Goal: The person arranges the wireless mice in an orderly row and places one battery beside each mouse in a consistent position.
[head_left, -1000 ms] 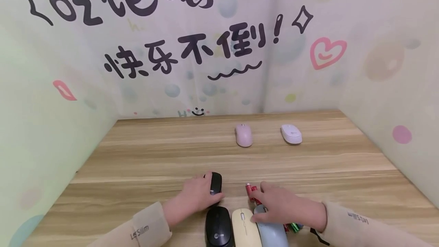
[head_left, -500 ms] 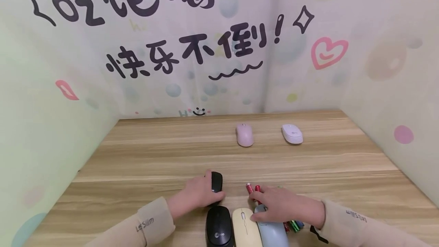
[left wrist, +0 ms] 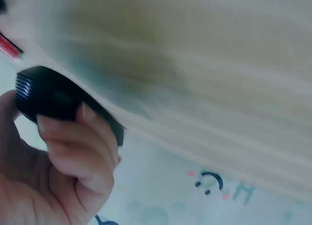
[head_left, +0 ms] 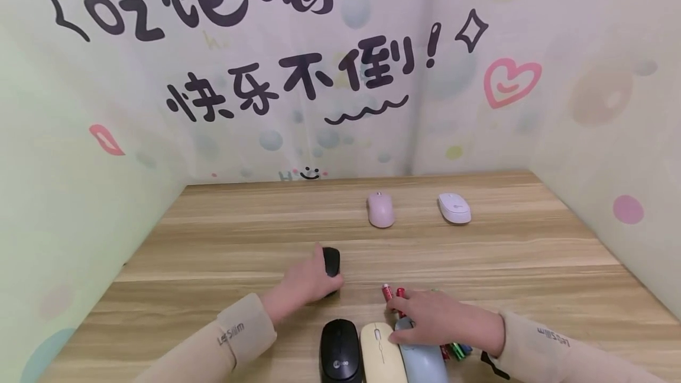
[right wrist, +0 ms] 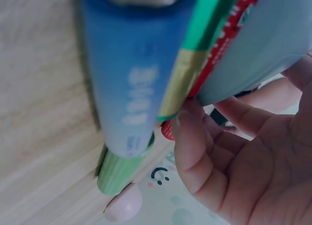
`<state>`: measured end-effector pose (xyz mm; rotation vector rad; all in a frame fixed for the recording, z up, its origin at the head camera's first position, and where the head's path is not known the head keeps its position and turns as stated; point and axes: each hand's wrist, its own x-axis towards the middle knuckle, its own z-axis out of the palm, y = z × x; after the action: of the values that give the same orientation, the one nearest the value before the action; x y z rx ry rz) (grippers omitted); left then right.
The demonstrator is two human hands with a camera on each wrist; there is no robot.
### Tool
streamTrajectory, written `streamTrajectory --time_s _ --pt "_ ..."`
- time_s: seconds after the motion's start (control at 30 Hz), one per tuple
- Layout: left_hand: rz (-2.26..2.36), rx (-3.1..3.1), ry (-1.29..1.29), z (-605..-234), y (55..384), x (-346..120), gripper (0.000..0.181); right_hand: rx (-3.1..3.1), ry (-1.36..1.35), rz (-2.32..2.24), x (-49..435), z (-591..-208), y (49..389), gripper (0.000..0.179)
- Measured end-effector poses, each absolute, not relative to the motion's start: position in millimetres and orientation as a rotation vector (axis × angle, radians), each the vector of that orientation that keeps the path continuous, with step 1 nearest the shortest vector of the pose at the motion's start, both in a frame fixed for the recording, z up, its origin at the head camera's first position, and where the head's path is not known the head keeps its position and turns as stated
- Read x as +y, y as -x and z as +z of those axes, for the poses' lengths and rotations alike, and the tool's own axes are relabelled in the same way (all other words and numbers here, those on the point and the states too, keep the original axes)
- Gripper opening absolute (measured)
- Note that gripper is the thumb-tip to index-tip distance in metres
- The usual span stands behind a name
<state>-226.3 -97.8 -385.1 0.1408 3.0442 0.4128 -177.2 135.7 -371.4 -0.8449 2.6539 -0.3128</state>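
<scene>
My left hand (head_left: 304, 279) grips a black computer mouse (head_left: 332, 262); the left wrist view shows the fingers curled along the side of this black mouse (left wrist: 51, 93). My right hand (head_left: 433, 318) holds the front of a light blue mouse (head_left: 422, 362), its thumb across the top. The right wrist view shows curled fingertips at the edge of the blue mouse (right wrist: 263, 45). Just past those fingers lie red batteries (head_left: 387, 292), partly covered by the hand. Beside the blue mouse stand a cream mouse (head_left: 382, 353) and a second black mouse (head_left: 339, 347), in a row.
A pink mouse (head_left: 380, 210) and a white mouse (head_left: 454, 208) sit near the back of the wood-grain table (head_left: 255, 223). Green batteries (head_left: 456, 350) and a blue battery (right wrist: 134, 74) lie right of the row. Printed cloth walls (head_left: 298, 146) border the table.
My left hand has moved forward, away from the row, carrying the black mouse with it. The right hand has stayed almost still at the blue mouse.
</scene>
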Motion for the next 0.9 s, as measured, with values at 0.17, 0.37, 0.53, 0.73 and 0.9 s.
streamTrajectory --time_s 0.17,0.37,0.53,0.73,0.9 --pt "0.339 3.138 -0.129 -380 257 -105 0.062 2.652 0.847 -0.317 136 -372 177 0.052" --pt "0.335 3.145 -0.147 -377 300 -118 0.061 2.646 0.847 -0.319 136 -373 179 0.051" --pt "0.296 3.175 -0.115 -380 327 -127 0.060 2.656 0.864 -0.314 136 -373 179 0.051" --pt "0.272 3.145 0.020 -383 349 -137 0.070 2.651 0.869 -0.315 136 -373 179 0.051" --pt "0.266 3.153 0.097 -386 359 -141 0.071 2.651 0.870 -0.314 137 -372 179 0.052"
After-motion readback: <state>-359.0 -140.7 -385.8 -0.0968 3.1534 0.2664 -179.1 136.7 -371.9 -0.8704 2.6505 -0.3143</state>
